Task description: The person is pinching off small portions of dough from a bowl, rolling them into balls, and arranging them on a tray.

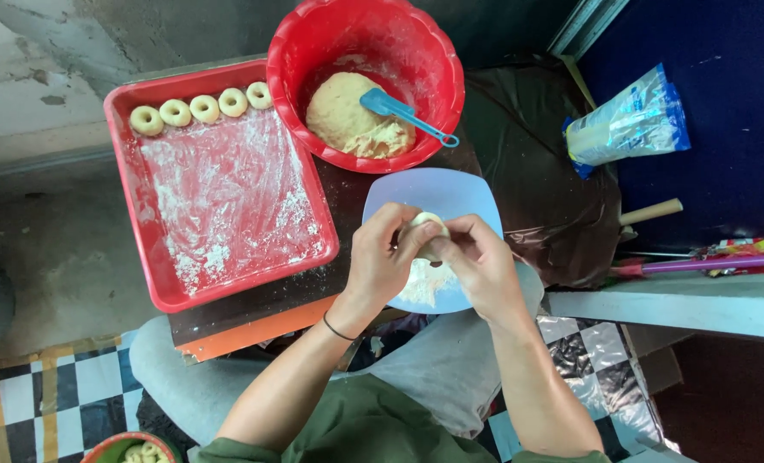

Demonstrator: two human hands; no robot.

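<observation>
My left hand (382,257) and my right hand (478,264) meet over a pale blue plate (450,193) dusted with flour. Both hands pinch one small piece of pale dough (427,226) between the fingertips. A red tub (313,51) behind the plate holds a large lump of dough (343,116) with a blue scraper (403,111) lying on it. To the left, a red tray (154,249) lined with floured plastic carries a row of several ring-shaped dough pieces (202,107) along its far edge.
A clear bag with blue ends (631,124) lies at the right on a dark blue surface. A wooden handle (652,211) and a purple stick (708,261) lie near the right ledge. A bowl with more rings (129,448) shows at the bottom left.
</observation>
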